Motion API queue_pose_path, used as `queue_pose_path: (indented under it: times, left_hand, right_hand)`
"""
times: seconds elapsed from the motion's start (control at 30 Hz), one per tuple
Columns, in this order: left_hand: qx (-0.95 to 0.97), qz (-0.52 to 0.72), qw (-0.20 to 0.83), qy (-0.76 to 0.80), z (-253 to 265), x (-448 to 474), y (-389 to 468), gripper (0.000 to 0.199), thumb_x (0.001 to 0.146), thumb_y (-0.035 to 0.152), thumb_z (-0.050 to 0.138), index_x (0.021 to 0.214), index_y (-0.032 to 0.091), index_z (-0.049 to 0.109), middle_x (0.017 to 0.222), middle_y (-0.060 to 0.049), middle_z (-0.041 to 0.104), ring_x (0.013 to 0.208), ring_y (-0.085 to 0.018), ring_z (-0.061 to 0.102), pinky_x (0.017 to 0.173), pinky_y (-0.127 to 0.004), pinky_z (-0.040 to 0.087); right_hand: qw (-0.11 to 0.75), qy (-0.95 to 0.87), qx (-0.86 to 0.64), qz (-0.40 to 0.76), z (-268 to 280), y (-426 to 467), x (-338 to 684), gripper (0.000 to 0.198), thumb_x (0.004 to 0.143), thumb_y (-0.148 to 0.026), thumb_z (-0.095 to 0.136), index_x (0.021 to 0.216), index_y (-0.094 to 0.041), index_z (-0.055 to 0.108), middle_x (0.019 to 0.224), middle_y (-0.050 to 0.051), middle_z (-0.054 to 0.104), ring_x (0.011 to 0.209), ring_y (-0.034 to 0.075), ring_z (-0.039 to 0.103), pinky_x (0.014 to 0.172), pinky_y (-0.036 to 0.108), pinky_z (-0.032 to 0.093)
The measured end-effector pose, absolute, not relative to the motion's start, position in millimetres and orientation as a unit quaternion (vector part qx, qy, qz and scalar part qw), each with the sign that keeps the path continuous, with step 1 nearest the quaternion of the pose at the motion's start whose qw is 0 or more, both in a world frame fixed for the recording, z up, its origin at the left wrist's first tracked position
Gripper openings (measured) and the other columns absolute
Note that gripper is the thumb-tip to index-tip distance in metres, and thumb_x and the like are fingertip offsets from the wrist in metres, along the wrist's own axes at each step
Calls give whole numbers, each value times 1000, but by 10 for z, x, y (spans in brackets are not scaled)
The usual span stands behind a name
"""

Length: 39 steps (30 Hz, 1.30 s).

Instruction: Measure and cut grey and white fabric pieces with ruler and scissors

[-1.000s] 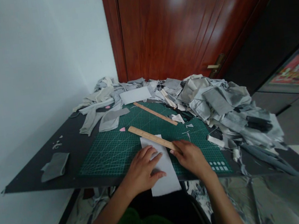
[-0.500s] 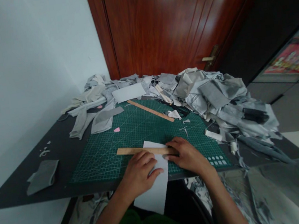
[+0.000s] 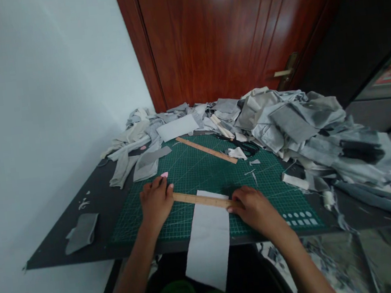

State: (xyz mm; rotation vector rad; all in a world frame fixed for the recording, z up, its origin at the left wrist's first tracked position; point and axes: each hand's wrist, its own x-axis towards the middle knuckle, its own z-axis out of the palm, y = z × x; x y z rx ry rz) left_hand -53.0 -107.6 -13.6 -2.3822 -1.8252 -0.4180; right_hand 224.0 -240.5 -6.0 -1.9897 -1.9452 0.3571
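Observation:
A wooden ruler (image 3: 202,200) crosses a white rectangular piece (image 3: 208,237), which looks like cloth, near its far end. This piece lies on the green cutting mat (image 3: 136,220) and hangs over the table's near edge. At the ruler's left end my left hand (image 3: 156,202) is closed over it, covering its tip. A pink chalk piece (image 3: 164,174) shows just beyond those fingertips; contact with it is unclear. My right hand (image 3: 254,206) grips the ruler's right end with bent fingers, beside the white piece's right edge.
A second wooden ruler (image 3: 206,150) lies farther back on the mat, near black scissors (image 3: 249,147). A large heap of grey cloth (image 3: 296,124) stands at the right. A folded grey cloth (image 3: 83,233) rests at the left. A white wall (image 3: 52,112) borders the left side.
My left hand has moved left, off the white piece, to the ruler's left end. The ruler now slants down to the right. My right hand stays at its right end. The view has shifted slightly.

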Motion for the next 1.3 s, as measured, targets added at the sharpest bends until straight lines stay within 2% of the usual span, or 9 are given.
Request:
queue_pose_path:
  times: [0.17,0.3,0.43,0.67,0.83,0.97,1.03,1.17,1.3]
  left_hand:
    - [-777,-147,51,-610,-94,-532,-1011,44,100,41,46,139,22,56,137,-9,62,116,-35,56,93,-46,48]
    - [-769,-160,35,-618,-61,-560,-807,58,94,45,57,143,16,50,131,-15,63,121,-35,56,96,-43,48]
    - [-783,-181,-29,-595,-107,-593,-565,31,94,41,55,112,22,71,114,-9,67,106,-27,65,92,-36,49]
    - [-797,-317,-115,-501,-195,-673,-616,22,89,39,57,91,21,69,101,-6,72,103,-23,63,98,-38,47]
    - [-845,-350,-130,-384,-70,-624,-951,14,89,31,60,94,22,69,103,-5,71,104,-23,60,99,-41,47]
    - [-892,-311,-171,-279,-20,-479,-1300,8,91,24,63,94,22,70,98,-4,71,98,-21,59,91,-36,49]
    - [-892,-313,-207,-254,-12,-404,-1428,9,92,24,63,96,22,71,99,-4,71,99,-20,59,89,-36,50]
    - [-866,-351,-278,-221,-7,-323,-1506,16,96,31,60,95,20,72,96,-7,72,95,-21,63,86,-35,52]
    - [-881,-354,-226,-217,-44,-281,-1535,28,94,41,63,112,20,69,103,-8,71,97,-22,64,85,-36,54]
  right_hand:
    - [159,-680,-704,131,-33,-2402,2204,11,88,-29,73,89,-21,65,96,7,67,96,26,62,84,35,40]
    - [170,-657,-718,153,3,-2402,2185,11,88,-29,73,91,-21,66,99,7,68,99,26,62,83,35,39]
    - [176,-653,-718,166,12,-2388,2196,13,88,-30,74,91,-21,66,99,6,67,100,25,61,84,34,37]
    - [194,-638,-720,193,-40,-2349,2229,13,84,-29,75,91,-21,67,100,6,68,102,28,61,86,39,38]
    - [248,-686,-676,105,-8,-2364,2043,36,86,-20,70,122,-18,65,116,16,66,113,37,58,96,53,43]
    - [408,-731,-522,165,12,-2408,1681,56,94,-11,56,147,-29,46,137,12,55,124,26,56,106,46,47]
    - [437,-754,-454,185,-15,-2431,1508,53,96,-8,52,143,-32,50,137,10,54,126,23,56,107,41,48]
    - [493,-741,-424,168,-91,-2449,1376,34,97,-7,47,120,-25,65,123,11,59,116,22,61,99,36,53]
    - [524,-707,-451,153,-64,-2411,1556,24,98,-10,46,104,-22,66,105,8,65,100,20,65,90,33,53]
